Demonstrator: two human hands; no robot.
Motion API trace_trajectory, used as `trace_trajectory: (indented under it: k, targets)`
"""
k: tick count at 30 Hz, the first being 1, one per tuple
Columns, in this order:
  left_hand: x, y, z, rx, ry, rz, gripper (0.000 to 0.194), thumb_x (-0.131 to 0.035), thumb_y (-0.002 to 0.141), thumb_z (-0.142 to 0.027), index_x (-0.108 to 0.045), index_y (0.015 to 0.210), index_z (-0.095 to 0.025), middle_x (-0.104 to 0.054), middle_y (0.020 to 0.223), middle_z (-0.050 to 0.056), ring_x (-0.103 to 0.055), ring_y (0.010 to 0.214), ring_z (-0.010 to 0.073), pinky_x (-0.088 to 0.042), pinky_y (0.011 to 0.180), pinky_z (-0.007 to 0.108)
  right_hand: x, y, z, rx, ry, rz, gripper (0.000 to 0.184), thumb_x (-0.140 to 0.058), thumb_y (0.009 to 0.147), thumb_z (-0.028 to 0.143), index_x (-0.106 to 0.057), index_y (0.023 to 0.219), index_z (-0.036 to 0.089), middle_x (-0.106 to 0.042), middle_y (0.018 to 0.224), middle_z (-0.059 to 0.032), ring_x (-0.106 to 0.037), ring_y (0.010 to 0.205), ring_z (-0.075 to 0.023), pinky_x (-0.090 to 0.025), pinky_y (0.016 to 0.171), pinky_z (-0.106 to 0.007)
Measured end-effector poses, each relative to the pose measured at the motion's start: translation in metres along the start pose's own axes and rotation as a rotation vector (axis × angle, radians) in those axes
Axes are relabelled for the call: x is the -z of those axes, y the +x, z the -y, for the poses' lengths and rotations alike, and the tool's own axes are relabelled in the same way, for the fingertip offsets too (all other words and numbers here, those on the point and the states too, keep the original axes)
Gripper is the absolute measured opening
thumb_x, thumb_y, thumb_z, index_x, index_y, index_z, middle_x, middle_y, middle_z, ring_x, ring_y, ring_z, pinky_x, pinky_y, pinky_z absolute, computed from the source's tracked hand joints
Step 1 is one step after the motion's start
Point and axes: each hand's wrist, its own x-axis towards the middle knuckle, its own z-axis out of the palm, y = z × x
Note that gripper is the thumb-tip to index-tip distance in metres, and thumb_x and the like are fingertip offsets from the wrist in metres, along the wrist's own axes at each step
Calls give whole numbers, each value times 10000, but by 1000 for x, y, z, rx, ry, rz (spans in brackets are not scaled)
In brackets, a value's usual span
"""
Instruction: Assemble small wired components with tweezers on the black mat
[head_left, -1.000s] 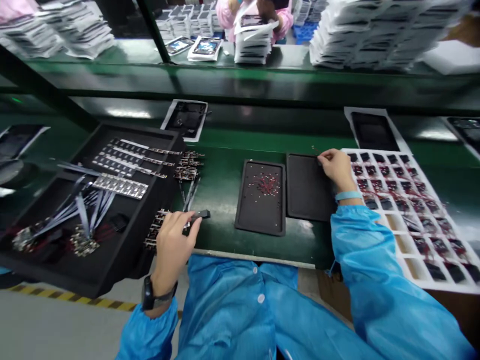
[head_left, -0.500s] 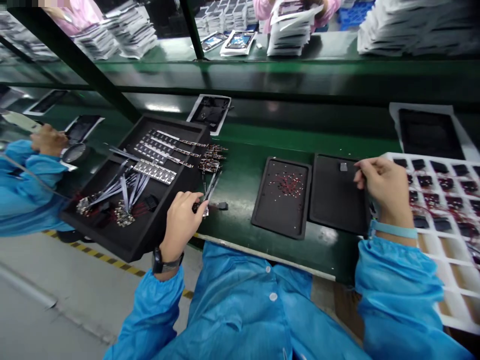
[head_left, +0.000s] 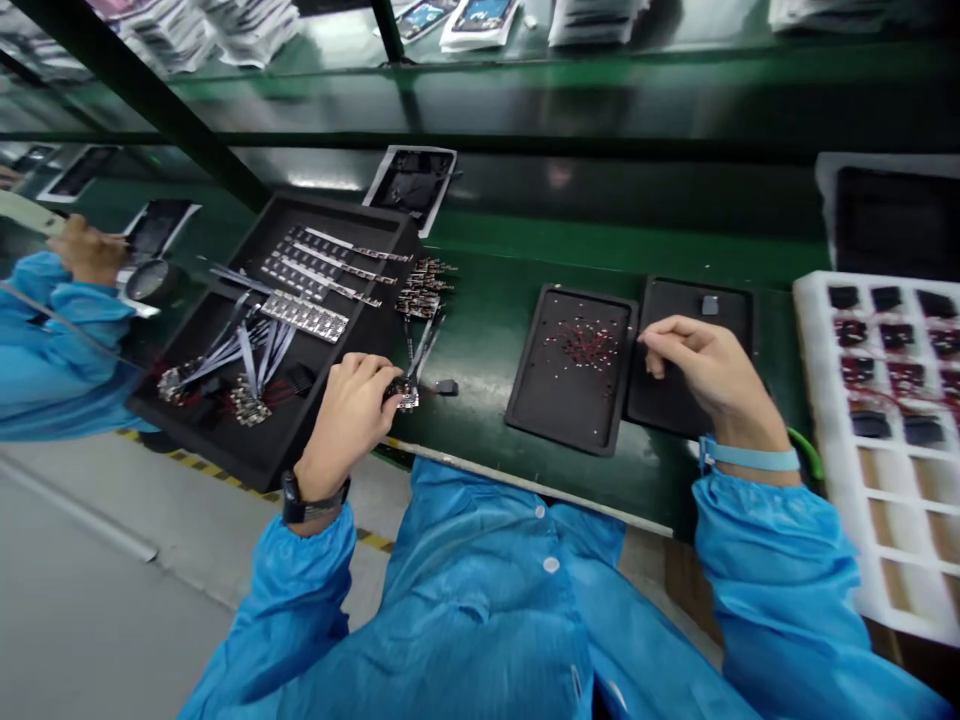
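Observation:
My left hand (head_left: 346, 412) is curled on a small circuit board (head_left: 406, 394) at the green bench's front edge, beside the big black tray (head_left: 247, 455) of board strips and ribbon cables. A small black part (head_left: 447, 386) lies just right of it. My right hand (head_left: 701, 365) hovers with fingers pinched together over the seam between two flat black trays. The left tray (head_left: 534, 400) holds tiny red-wired parts (head_left: 587, 345). The right tray (head_left: 731, 305) carries one small grey square part (head_left: 709, 304) near its far edge. What my right fingers hold, if anything, I cannot make out.
A white gridded tray (head_left: 840, 470) with black parts in its cells stands at the right. A co-worker's blue sleeve and hand (head_left: 86, 250) are at the far left. Black panels on white sheets (head_left: 409, 185) lie on the belt behind. Stacks of packets fill the shelf above.
My right hand has moved left from the white gridded tray to the seam between the two black trays, leaving a small grey part on the right tray. My left hand stays on the board.

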Motion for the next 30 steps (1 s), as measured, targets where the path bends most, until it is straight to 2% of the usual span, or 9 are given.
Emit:
trace_trajectory:
  k: [4,9,12,16,19,21,26,28,30]
  targets:
    - [-6,-8,2,-52,5,55,278,-654,921,-199,-690,1195,-166,-646,1349,165,-506,1281,385,-449,1004,538,-4,0,0,-66,-85,-15,313,-791,883,455,-747,962,155,-538,538,26,-413,496,-97,-275,504,-262]
    - [-8,-2,-4,20,-109,-35,224,-651,954,-249,-680,1168,-187,-686,1283,142,-557,1242,355,-456,1004,512,-7,3,-3,-62,-90,-13,305,-783,866,439,-758,987,160,-545,498,19,-465,482,-128,-309,520,-288]
    - [5,1,-6,38,-228,-110,180,-618,987,-272,-675,1143,-201,-724,1201,106,-610,1165,301,-479,990,468,-6,6,-8,-29,-81,-80,275,-808,811,413,-773,933,170,-576,550,3,-481,520,-139,-334,539,-300]
    - [34,-3,1,91,-308,-266,161,-586,1014,-298,-694,1091,-208,-749,1116,72,-655,1103,251,-504,1010,419,-4,8,-13,-36,-123,-179,266,-825,752,418,-794,883,189,-600,630,-12,-454,585,-146,-314,561,-309]
    - [52,-9,22,237,-231,-370,189,-587,1008,-335,-707,1073,-203,-753,1092,76,-671,1066,255,-520,993,413,-1,7,-15,-30,-168,-172,260,-824,742,429,-800,877,208,-581,611,-9,-456,589,-162,-304,570,-326]
    - [59,-12,45,308,-116,-332,215,-599,983,-335,-710,1096,-190,-748,1091,98,-664,1055,285,-521,986,439,1,7,-16,-25,-183,-156,253,-814,743,439,-797,873,223,-558,573,-7,-457,573,-175,-309,572,-340]
    - [60,-3,106,244,155,-122,378,-609,884,-253,-674,1247,-169,-687,1232,158,-595,1125,346,-491,1021,500,16,12,-20,-35,-325,-193,227,-756,715,470,-769,836,278,-646,632,-55,-564,604,-249,-419,615,-403]
    - [60,6,117,226,187,-96,434,-612,842,-214,-659,1271,-170,-656,1271,166,-575,1143,348,-484,1025,499,26,15,-26,-55,-437,-253,210,-722,713,481,-751,825,305,-696,690,-76,-631,652,-292,-442,626,-430]
    - [62,13,112,228,178,-116,424,-602,835,-194,-657,1255,-167,-648,1248,169,-572,1139,345,-480,1025,498,35,16,-32,-86,-568,-334,190,-690,722,487,-729,811,324,-714,706,-85,-676,696,-327,-447,625,-448]
